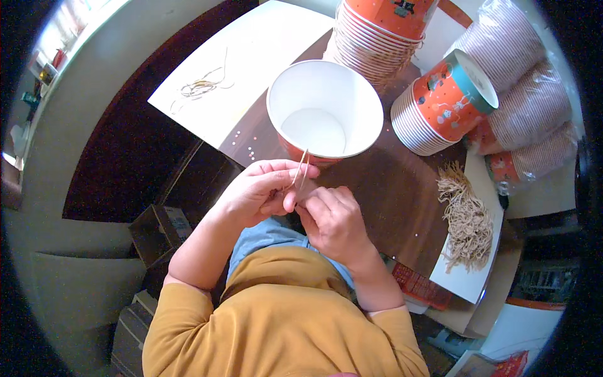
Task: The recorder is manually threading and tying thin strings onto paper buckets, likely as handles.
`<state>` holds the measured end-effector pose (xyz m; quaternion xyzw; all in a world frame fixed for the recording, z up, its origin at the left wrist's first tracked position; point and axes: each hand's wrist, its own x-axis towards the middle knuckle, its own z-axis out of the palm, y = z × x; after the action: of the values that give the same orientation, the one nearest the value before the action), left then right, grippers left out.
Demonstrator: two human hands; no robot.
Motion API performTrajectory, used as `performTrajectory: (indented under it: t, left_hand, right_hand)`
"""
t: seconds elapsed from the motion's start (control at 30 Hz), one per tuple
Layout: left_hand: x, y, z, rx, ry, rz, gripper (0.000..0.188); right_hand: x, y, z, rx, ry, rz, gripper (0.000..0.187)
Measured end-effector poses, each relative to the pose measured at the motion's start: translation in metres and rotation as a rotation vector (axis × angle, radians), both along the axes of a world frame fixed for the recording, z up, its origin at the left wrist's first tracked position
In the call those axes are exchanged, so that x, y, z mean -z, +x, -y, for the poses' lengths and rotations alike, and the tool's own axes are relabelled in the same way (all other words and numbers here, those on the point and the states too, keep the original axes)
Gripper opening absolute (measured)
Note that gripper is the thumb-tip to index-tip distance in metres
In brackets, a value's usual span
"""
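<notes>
A big paper bucket (361,110), white inside and orange-red outside, stands at the table's near edge with its open mouth toward me. Just in front of it, my left hand (260,188) pinches a thin tan cord (304,162), part of which sticks up as a narrow loop by the bucket's rim. My right hand (334,220) is closed beside it, fingertips meeting the left thumb and fingers where the cord runs. The cord's lower part is hidden by my fingers.
A tall bucket stack (377,47) stands behind; a shorter upside-down stack (440,103) is to the right. Plastic-wrapped stacks (531,103) lie farther right. A bundle of tan cords (468,220) lies at the table's right side, loose strings (200,88) on a white sheet (251,50) at left.
</notes>
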<state>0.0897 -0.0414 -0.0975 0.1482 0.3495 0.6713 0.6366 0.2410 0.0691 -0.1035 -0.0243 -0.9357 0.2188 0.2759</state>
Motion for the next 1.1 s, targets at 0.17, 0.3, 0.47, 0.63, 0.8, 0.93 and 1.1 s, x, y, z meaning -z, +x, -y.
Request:
performTrajectory:
  t: [0.17,0.3,0.47,0.63,0.8,0.93,1.1]
  left_hand:
    - [0.010,0.007,-0.003,-0.145,-0.035,-0.040,0.015]
    - [0.006,0.023,-0.006,-0.510,-0.018,-0.631,0.009]
    - [0.001,0.029,-0.010,-0.806,0.062,-1.288,0.011]
    - [-0.004,0.025,-0.009,-0.900,0.135,-1.497,0.014]
    - [-0.002,0.015,-0.006,-0.982,0.183,-1.673,0.018]
    - [-0.002,0.002,-0.004,-1.042,0.256,-1.823,0.019]
    - [-0.003,-0.009,-0.004,-1.015,0.335,-1.821,0.019]
  right_hand:
    - [-0.013,0.003,-0.002,0.008,-0.053,0.024,0.013]
    - [-0.021,0.003,-0.002,0.058,0.043,-0.147,0.017]
    - [-0.035,-0.014,-0.011,0.020,0.164,-0.349,0.018]
    - [-0.047,-0.036,-0.031,-0.070,0.239,-0.198,0.009]
    - [-0.063,-0.051,-0.038,-0.169,0.019,-0.077,0.011]
    - [-0.069,-0.058,-0.048,-0.287,-0.083,0.008,0.011]
    - [-0.076,-0.067,-0.052,-0.338,-0.087,0.060,0.009]
